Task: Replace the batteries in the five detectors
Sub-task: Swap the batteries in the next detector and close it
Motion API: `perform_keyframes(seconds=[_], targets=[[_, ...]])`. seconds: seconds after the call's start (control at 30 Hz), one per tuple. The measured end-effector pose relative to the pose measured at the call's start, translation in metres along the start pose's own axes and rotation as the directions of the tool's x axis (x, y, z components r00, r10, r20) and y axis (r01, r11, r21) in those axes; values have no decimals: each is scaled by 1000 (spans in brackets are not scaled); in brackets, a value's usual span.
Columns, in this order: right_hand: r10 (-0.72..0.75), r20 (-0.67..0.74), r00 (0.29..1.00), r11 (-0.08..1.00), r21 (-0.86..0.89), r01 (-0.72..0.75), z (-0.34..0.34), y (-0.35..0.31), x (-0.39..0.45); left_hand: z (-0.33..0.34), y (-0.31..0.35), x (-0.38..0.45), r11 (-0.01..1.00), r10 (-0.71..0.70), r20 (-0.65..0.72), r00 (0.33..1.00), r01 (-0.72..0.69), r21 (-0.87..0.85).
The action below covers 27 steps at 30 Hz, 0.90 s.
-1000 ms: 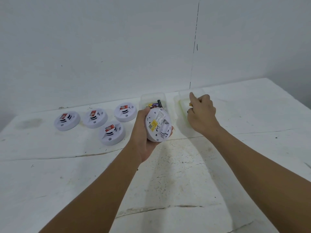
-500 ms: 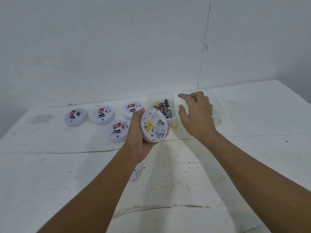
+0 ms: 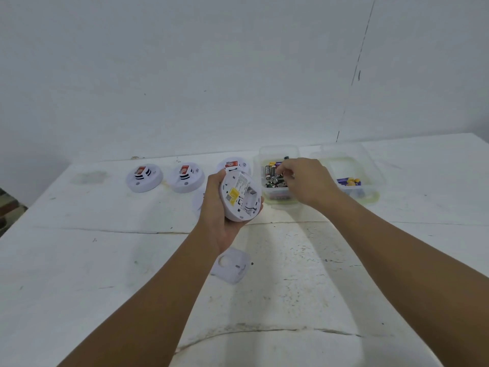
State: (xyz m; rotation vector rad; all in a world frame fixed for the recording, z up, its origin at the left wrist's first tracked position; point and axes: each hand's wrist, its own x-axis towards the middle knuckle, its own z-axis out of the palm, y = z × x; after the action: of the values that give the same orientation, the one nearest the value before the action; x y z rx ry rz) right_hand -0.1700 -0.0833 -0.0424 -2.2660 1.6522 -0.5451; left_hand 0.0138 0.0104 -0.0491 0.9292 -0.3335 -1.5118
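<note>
The left hand (image 3: 225,207) is wrapped round a round white plastic detector (image 3: 242,196), tipped back-up so its yellow label and open battery bay face the person. The right hand (image 3: 304,181) reaches out to about one o'clock, into the clear plastic tub of mixed batteries (image 3: 275,178); its fingers are curled down among them, though I can't tell whether they have one pinched yet. From here I'd say the step is fetching a fresh cell. It would go best to lift a single battery by its middle, clear of the tub wall, and turn it to match the bay's markings before pressing it in. The second clear tub (image 3: 349,178) at two o'clock has only a few batteries; mixing the two tubs up looks like the main risk. The detector's flat white cover plate (image 3: 232,266) lies on the white table (image 3: 370,260) under the left wrist. Three more white detectors (image 3: 144,177) sit at eleven o'clock.
</note>
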Motion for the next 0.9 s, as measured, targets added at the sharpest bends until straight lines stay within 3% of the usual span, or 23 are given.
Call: perform_keyframes(seconds=[0.17, 0.43, 0.9], targets=[[-4, 58, 998, 994, -110, 10, 4, -4, 13, -1, 4, 4, 1000, -11, 14, 1000, 10, 30], [26, 269, 963, 944, -324, 65, -6, -12, 37, 0, 8, 17, 999, -14, 14, 1000, 13, 36], [-10, 308, 951, 967, -240, 88, -9, -9, 41, -3, 5, 15, 998, -37, -7, 999, 37, 50]])
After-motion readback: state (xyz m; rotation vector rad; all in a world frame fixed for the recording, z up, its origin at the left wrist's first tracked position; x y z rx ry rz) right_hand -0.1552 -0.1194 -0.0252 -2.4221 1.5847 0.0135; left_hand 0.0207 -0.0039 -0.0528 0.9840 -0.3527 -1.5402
